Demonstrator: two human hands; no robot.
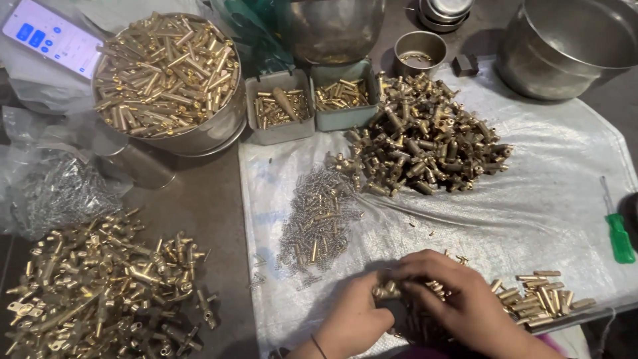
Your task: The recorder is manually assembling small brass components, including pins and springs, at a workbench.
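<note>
Both hands meet at the bottom centre over a white woven sheet [545, 199]. My left hand [355, 320] pinches a small brass fitting [387, 290] between its fingertips. My right hand [458, 296] curls over the same spot, fingers touching that fitting and covering a small pile of brass parts below. A row of short brass tubes [541, 299] lies just right of my right hand. A scatter of small silver springs [319, 216] lies just beyond my left hand.
A heap of dark brass fittings [422, 136] sits mid-sheet. Two small grey trays [279, 106] and a round tin of brass tubes [166, 73] stand behind. More brass fittings [100, 292] pile at left, a green screwdriver [619, 233] lies right, steel pots [565, 43] behind.
</note>
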